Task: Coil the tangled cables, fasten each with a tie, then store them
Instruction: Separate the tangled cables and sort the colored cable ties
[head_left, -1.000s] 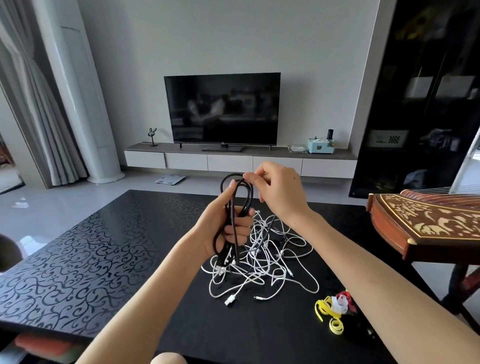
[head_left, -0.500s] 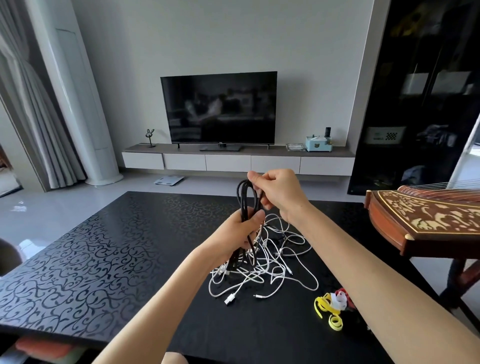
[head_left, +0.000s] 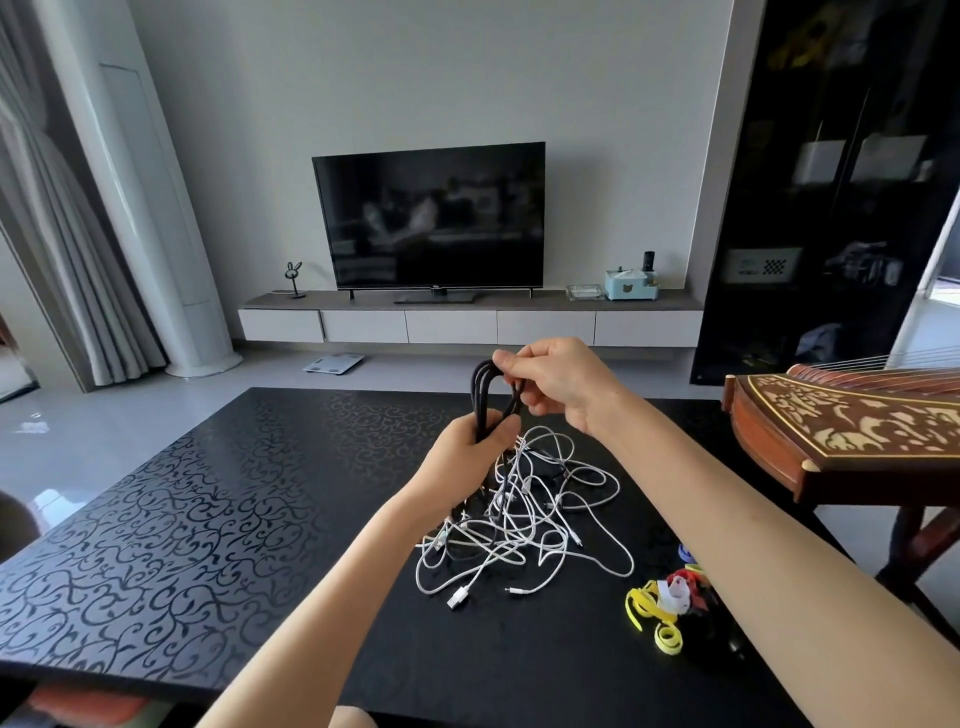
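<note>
A black cable is folded into long narrow loops above the black patterned table. My left hand grips the loops around their middle. My right hand pinches the top of the loops between thumb and fingers. Under both hands lies a tangle of white cables on the table, with loose plugs at its near edge. A small heap of cable ties, yellow, white, red and black, lies to the right of the tangle, partly behind my right forearm.
A carved wooden zither on a stand reaches over the table's right side. Beyond the table are a television on a low cabinet, a tall black glass cabinet at right, and a white column with curtains at left.
The black loops have been drawn tighter and narrower. My left hand shifted from cradling a wide loop to gripping the bundle, and both hands drifted slightly right.
</note>
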